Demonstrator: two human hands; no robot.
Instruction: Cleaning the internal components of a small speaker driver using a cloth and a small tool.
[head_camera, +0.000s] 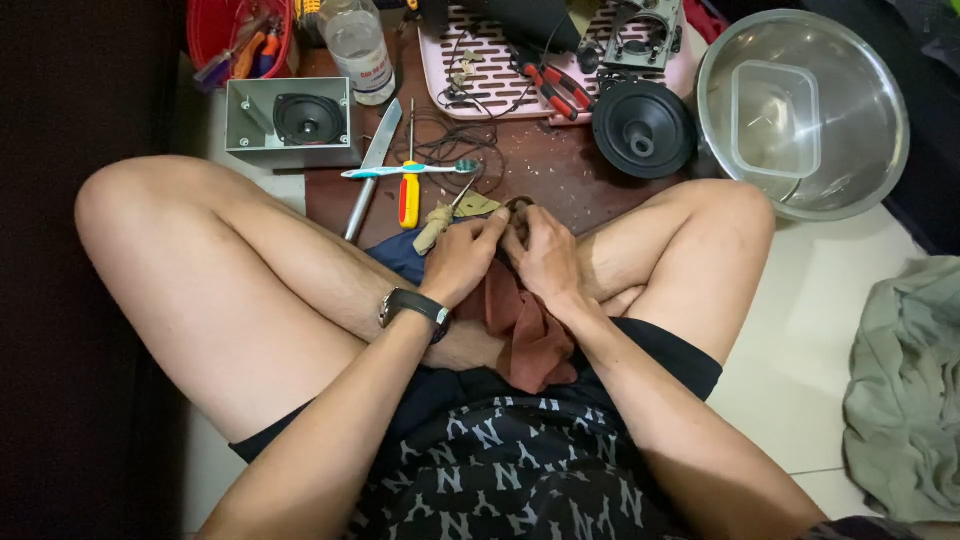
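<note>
Fingers (492, 222) of your left hand (462, 258) are curled close together, tips pressed against a small dark ring-shaped part (518, 206) held between both hands. Your right hand (545, 255) meets it from the other side, fingers bent and bunched on the same part (what exactly the part is, you cannot tell at this size). Both hands sit over your crossed legs, at the near edge of the brown board (560, 175).

Beneath the hands: a rust-brown cloth (530, 340), draped down over your lap. On your left wrist: a dark watch (412, 306).

Just beyond the fingertips, on the board: a screwdriver with yellow-and-red handle (409, 196), a toothbrush (410, 170) lying across it, a long metal blade (374, 165), a tangle of thin black wire (455, 142).

Farther out: a round black speaker cone (643, 128); a grey box with a small speaker set in it (290, 121); red-handled pliers (556, 85) on a pink slotted tray (480, 85); a clear plastic bottle (358, 45); a red basket (215, 30).

Right side: a steel bowl (860, 90) with a clear plastic container (775, 118) inside; a grey-green cloth (910, 390) on the tiled floor.
</note>
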